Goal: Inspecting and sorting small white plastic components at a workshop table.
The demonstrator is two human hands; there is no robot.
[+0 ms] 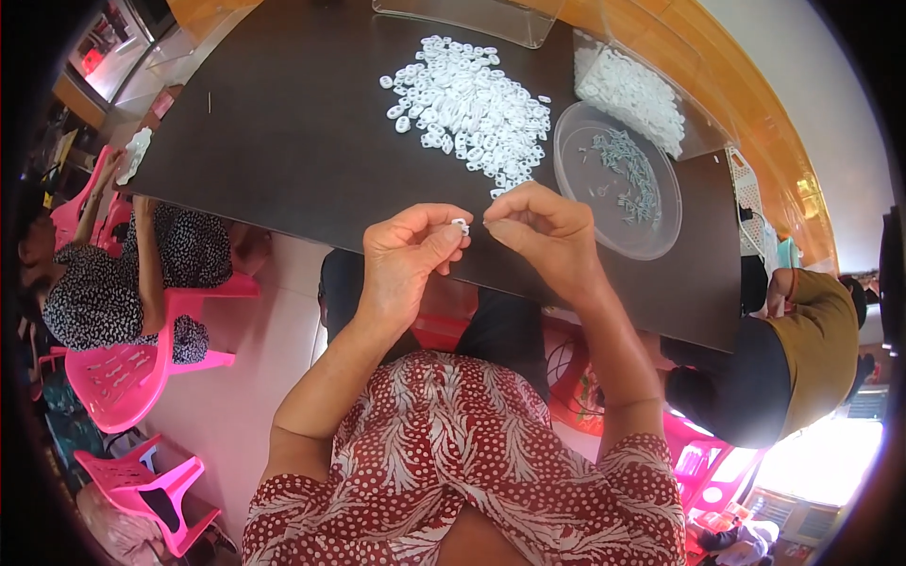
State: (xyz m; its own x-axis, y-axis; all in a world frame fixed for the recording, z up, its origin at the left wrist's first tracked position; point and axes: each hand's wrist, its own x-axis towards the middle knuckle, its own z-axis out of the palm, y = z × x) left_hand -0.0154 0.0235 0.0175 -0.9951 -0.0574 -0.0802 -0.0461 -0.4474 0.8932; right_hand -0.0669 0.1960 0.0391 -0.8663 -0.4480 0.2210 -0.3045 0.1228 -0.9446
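Between the thumb and forefinger of my left hand (415,250) is a small white plastic piece with holes (461,225), held above the table's near edge. Close to its right, my right hand (552,231) is closed in a pinch; whatever its fingertips hold is too small to make out. A gap separates the two hands. Beyond them a heap of similar white plastic pieces (472,104) is spread over the dark table (283,123). To the right of the heap, a round clear tray (580,193) contains many small grey screws (630,174).
A clear bin (698,141) of white parts stands at the far right, and another clear container (462,28) at the back. A white perforated basket (746,198) is at the right edge. Seated people flank the table, one on a pink chair (118,382) and one in a brown top (816,340).
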